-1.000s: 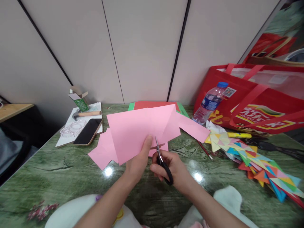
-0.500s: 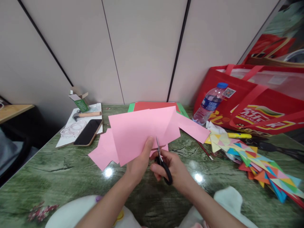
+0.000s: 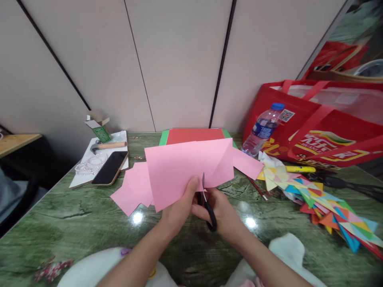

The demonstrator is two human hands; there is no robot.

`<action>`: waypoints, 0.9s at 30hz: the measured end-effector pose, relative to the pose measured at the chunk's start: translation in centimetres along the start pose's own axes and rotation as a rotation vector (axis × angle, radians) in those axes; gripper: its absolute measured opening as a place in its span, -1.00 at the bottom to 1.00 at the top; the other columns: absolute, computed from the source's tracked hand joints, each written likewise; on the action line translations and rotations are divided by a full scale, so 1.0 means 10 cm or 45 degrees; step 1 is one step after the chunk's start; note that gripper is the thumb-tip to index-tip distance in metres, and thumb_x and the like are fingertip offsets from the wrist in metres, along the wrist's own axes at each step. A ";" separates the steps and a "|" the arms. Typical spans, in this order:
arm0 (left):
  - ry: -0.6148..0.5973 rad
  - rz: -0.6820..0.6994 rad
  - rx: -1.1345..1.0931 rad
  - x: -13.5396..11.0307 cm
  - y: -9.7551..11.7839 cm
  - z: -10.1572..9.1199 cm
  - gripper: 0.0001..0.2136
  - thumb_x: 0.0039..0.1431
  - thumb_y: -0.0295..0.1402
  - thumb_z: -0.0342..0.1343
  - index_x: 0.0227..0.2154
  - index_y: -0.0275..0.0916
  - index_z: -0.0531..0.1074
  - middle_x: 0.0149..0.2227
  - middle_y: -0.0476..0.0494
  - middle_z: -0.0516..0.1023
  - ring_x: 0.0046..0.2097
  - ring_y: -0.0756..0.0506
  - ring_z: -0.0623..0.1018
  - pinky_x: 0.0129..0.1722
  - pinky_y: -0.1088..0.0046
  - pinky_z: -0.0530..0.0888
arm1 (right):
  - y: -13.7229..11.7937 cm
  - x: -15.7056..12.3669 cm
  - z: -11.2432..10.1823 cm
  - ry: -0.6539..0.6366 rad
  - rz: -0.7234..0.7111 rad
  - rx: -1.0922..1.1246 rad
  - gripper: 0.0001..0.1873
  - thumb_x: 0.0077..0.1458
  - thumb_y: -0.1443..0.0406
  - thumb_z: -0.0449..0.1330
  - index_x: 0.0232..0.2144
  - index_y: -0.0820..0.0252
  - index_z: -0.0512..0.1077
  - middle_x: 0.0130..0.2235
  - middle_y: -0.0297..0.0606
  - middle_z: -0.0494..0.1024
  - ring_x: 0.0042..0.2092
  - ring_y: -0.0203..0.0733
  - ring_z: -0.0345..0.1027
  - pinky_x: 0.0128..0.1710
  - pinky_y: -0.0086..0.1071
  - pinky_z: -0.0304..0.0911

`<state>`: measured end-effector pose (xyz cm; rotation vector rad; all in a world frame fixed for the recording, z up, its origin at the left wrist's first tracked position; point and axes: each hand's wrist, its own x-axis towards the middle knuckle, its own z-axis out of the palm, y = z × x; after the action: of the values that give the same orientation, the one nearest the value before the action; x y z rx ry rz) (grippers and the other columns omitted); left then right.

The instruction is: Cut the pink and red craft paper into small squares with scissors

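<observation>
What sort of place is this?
Perhaps an office-style cubicle serving as a craft spot: pale panels rise behind the green table, with colourful paper on it and scissors in the right hand.

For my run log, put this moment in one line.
left hand: holds pink paper | right hand: holds black-handled scissors | visible blade: overlapping paper

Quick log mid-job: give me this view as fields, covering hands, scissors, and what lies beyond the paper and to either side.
Left hand: grips pink paper
Right hand: holds scissors
Scissors position: one blade visible in front of the paper
Beyond: red sheet on green sheet
Left side: phone, hammer, beads, green box
Right side: bottle, red bag, folded-paper strip
</observation>
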<state>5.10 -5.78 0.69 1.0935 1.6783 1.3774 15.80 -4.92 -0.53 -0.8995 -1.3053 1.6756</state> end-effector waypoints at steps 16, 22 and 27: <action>0.050 -0.026 -0.010 -0.03 0.07 0.01 -0.65 -0.06 -0.16 0.13 -0.22 -0.24 0.41 -0.11 -0.20 0.47 -0.09 -0.13 0.45 -0.02 0.36 0.33 | 0.03 0.01 -0.01 -0.009 -0.002 -0.012 -0.60 -0.27 0.20 0.33 -0.40 0.16 0.23 -0.58 -0.46 0.24 -0.50 -0.29 0.17 -0.42 -0.40 0.20; 0.072 -0.035 -0.020 -0.02 0.05 0.01 -0.59 -0.08 -0.13 0.14 -0.19 -0.26 0.39 -0.14 -0.21 0.47 -0.10 -0.14 0.45 0.00 0.32 0.30 | 0.06 0.01 -0.01 0.001 -0.009 -0.028 -0.60 -0.25 0.21 0.32 -0.35 0.17 0.25 -0.57 -0.46 0.28 -0.50 -0.29 0.18 -0.45 -0.42 0.17; 0.040 -0.027 -0.043 -0.02 0.04 0.01 -0.65 -0.07 -0.12 0.12 -0.25 -0.22 0.43 -0.16 -0.16 0.49 -0.11 -0.13 0.46 -0.01 0.34 0.31 | 0.06 0.01 -0.02 0.013 -0.003 -0.045 -0.59 -0.27 0.19 0.33 -0.38 0.20 0.26 -0.56 -0.44 0.29 -0.51 -0.33 0.15 -0.52 -0.46 0.10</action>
<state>5.30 -5.88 1.07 1.0369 1.6784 1.4115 15.88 -4.86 -1.15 -0.9260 -1.3323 1.6487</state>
